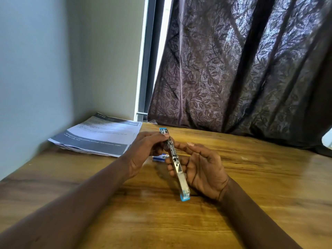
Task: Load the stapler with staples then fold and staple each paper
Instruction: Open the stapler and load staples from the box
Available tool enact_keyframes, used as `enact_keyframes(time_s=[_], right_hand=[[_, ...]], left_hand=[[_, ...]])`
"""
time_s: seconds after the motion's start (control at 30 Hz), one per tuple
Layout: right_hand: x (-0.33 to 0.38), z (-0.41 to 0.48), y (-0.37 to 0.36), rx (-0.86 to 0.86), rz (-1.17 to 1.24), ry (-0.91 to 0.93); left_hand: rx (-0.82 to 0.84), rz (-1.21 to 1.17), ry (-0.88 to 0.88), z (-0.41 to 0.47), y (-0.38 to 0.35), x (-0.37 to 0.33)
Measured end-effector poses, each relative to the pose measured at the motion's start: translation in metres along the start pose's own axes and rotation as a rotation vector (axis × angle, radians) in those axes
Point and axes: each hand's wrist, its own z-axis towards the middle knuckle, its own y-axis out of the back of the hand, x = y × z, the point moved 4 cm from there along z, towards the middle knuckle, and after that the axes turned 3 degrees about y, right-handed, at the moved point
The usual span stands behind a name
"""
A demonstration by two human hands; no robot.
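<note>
2 hands hold the stapler [177,168] over the brown wood table [251,186]. The stapler is silver with blue ends, and it is opened out long and straight. Its near blue end points down at the table. I cannot tell if it touches the wood. The right hand [203,169] curls its fingers round the middle of the stapler. The left hand [143,150] pinches the far part, just under the far blue end. A little blue and white box [159,157] lies on the table just behind the hands. Farther back on the left sits a stack of papers [100,135], by the wall [36,69]. A dark curtain [242,69] with leaves on it hangs behind the table.
</note>
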Motion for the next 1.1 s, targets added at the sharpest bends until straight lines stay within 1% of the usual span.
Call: enact_keyframes(time_s=[0.07, 0.13, 0.23, 0.3, 0.37, 0.5, 0.6, 0.77, 0.97, 1.1], right_hand=[[-0.001, 0.000, 0.000, 0.032, 0.021, -0.018], [-0.001, 0.001, -0.001, 0.026, -0.002, -0.009], [-0.002, 0.000, -0.002, -0.089, -0.089, 0.005], [-0.004, 0.001, 0.000, -0.189, -0.151, 0.012], [-0.005, 0.003, 0.003, -0.241, -0.203, 0.057], [-0.005, 0.005, 0.003, -0.227, -0.271, 0.105], [-0.005, 0.005, 0.002, -0.206, -0.303, 0.093], [-0.004, 0.004, 0.001, -0.225, -0.351, 0.110], [-0.005, 0.004, 0.004, -0.189, -0.349, 0.109], [-0.004, 0.005, 0.002, -0.177, -0.370, 0.114]], left_hand=[[0.071, 0.073, -0.046, -0.002, -0.002, -0.001], [0.170, 0.124, -0.082, -0.004, -0.007, 0.000], [0.284, 0.163, -0.138, -0.008, -0.017, 0.003], [0.303, 0.216, -0.179, -0.009, -0.020, 0.005], [0.307, 0.222, -0.192, -0.008, -0.020, 0.006], [0.256, 0.202, -0.145, -0.006, -0.017, 0.007], [0.212, 0.227, -0.113, -0.006, -0.017, 0.008], [0.216, 0.266, -0.121, -0.007, -0.017, 0.009], [0.206, 0.199, -0.091, -0.008, -0.020, 0.008], [0.188, 0.213, -0.085, -0.008, -0.018, 0.009]])
